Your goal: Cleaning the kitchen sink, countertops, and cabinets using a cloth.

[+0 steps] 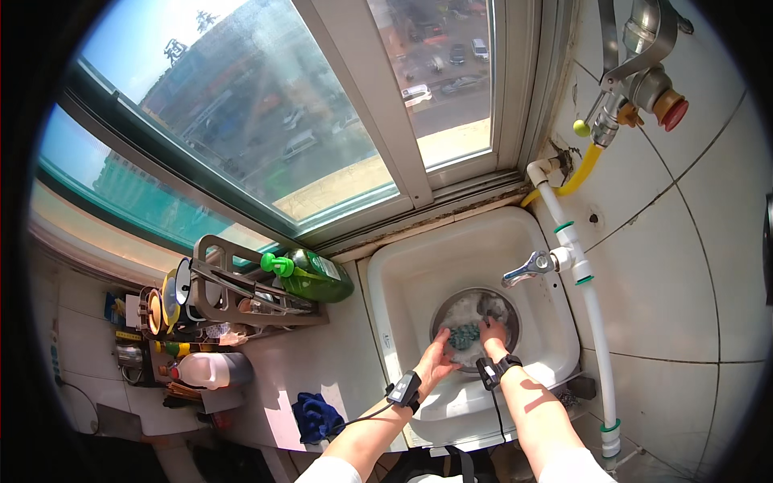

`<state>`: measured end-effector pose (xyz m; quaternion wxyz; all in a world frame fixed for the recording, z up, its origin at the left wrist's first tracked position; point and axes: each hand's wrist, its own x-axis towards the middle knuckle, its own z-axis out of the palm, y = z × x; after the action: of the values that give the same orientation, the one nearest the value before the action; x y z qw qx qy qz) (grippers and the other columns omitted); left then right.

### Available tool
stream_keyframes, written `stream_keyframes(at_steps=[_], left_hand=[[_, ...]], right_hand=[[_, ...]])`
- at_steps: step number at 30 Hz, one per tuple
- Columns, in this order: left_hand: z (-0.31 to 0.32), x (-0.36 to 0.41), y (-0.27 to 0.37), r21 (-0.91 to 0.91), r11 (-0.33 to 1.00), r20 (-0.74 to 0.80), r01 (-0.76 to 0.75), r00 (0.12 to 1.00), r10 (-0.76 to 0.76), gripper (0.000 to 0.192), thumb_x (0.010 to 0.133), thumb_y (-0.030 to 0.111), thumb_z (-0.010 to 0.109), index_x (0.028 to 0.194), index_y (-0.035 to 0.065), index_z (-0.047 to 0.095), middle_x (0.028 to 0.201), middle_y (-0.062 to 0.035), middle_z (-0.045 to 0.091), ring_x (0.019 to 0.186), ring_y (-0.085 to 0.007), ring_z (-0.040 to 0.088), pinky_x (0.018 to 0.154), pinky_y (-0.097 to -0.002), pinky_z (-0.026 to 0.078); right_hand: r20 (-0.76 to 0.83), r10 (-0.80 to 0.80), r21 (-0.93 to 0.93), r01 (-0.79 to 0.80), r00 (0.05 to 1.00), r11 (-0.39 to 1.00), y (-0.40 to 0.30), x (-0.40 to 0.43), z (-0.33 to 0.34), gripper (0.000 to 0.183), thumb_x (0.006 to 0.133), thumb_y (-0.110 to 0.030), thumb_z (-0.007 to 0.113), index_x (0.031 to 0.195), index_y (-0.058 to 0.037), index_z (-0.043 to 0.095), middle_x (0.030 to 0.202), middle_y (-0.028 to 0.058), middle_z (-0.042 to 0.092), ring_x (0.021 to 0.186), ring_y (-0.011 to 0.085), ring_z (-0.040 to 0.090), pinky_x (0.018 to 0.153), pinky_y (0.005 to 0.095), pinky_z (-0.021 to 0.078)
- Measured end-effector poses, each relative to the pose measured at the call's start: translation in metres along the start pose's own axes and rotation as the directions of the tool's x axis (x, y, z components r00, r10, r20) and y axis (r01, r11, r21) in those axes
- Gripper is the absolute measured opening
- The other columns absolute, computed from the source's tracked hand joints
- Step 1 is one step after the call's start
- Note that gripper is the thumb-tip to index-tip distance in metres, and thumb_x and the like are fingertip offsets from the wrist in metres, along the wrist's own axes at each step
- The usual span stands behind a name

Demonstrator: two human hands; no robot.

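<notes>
A round metal basin (436,319) sits in the white sink, holding pale, sudsy water. In the basin are a bunched teal item (464,335), perhaps a cloth, and a dark grey item (494,305) farther back. My left hand (435,361) is at the basin's near left rim with its fingers apart, close to the teal item. My right hand (493,334) reaches into the basin between the teal and grey items. Its fingertips are partly hidden, so whether it grips either one is unclear. A black strapped device with a cable is on each wrist.
The sink (401,271) stands below a window. A lever tap (530,269) on a white pipe (598,350) juts over its right side. Left are a dish rack (226,308), a green pump bottle (320,278), a plastic jug (208,369) and a dark blue cloth (314,416).
</notes>
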<state>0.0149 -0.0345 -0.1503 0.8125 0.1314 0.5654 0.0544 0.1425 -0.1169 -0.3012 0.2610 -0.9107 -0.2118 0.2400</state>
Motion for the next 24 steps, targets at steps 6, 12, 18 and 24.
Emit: stream_keyframes(at_steps=[6,12,18,24], left_hand=[[-0.025,0.025,0.008,-0.274,0.961,0.096,0.039,0.995,-0.013,0.034,0.09,0.032,0.056,0.111,0.0064,0.05,0.098,-0.0145,0.06,0.087,-0.0259,0.06,0.08,-0.0421,0.05],[-0.034,0.039,-0.007,-0.304,0.948,0.349,0.094,0.937,0.019,0.025,0.092,0.013,0.05,0.116,0.007,0.052,0.096,-0.0133,0.059,0.085,-0.0256,0.06,0.074,-0.0404,0.053],[-0.003,0.024,-0.018,-0.062,0.98,0.104,-0.191,0.975,0.197,0.031,0.098,0.009,0.036,0.122,0.0095,0.055,0.114,-0.0085,0.056,0.103,-0.0169,0.054,0.077,-0.0316,0.051],[-0.022,0.015,-0.018,-0.02,0.989,0.114,-0.143,0.983,0.145,0.04,0.094,0.015,0.048,0.133,0.0111,0.041,0.115,-0.0054,0.054,0.098,-0.012,0.052,0.092,-0.0369,0.045]], right_hand=[[0.29,-0.122,0.55,-0.061,0.949,0.833,-0.096,-0.094,-0.029,0.04,0.085,-0.036,0.056,0.1,0.0003,0.06,0.087,0.0214,0.064,0.082,0.0338,0.063,0.069,0.0391,0.0484],[-0.02,-0.19,0.346,0.185,0.982,0.92,-0.113,-0.101,-0.045,0.032,0.084,-0.032,0.057,0.088,-0.0019,0.065,0.077,0.0181,0.064,0.073,0.0333,0.063,0.067,0.0389,0.0482],[-0.02,-0.037,0.261,0.041,0.999,0.964,-0.099,-0.067,-0.056,0.04,0.086,-0.038,0.05,0.081,-0.0021,0.065,0.073,0.02,0.063,0.07,0.0372,0.062,0.064,0.043,0.0463],[-0.022,0.035,0.128,-0.032,0.999,0.991,-0.035,-0.006,-0.036,0.044,0.088,-0.04,0.046,0.09,0.0009,0.062,0.087,0.0245,0.062,0.084,0.0434,0.057,0.072,0.0461,0.0447]])
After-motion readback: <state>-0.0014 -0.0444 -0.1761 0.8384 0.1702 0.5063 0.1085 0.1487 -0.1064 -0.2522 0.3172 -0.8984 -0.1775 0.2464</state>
